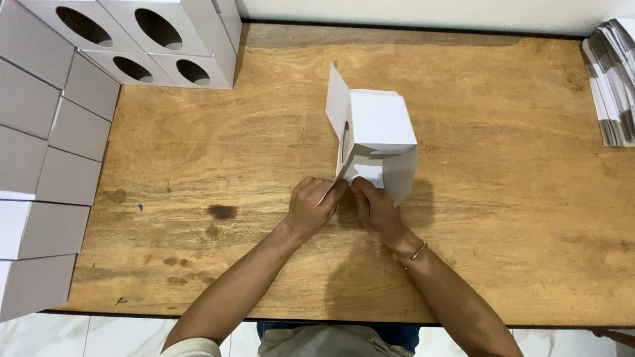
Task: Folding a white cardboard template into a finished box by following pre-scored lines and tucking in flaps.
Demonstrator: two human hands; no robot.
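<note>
Two bare hands, the left hand (312, 203) and the right hand (374, 208), pinch the near flaps of a half-folded white carton (378, 129) standing mid-way across a wooden table (198, 152). The thin card looks light, springy and easily creased, best gripped at its flap edges. Finished boxes (165, 39) sit stacked at the left.

Worn wooden table (198, 165), pale wall (423, 13)

Single head-worn view, looking almost straight down onto wooden table (198, 165) from near edge. Close range: forearms enter from bottom of frame, far wall strip visible at top, table edges cropped left and right.
</note>
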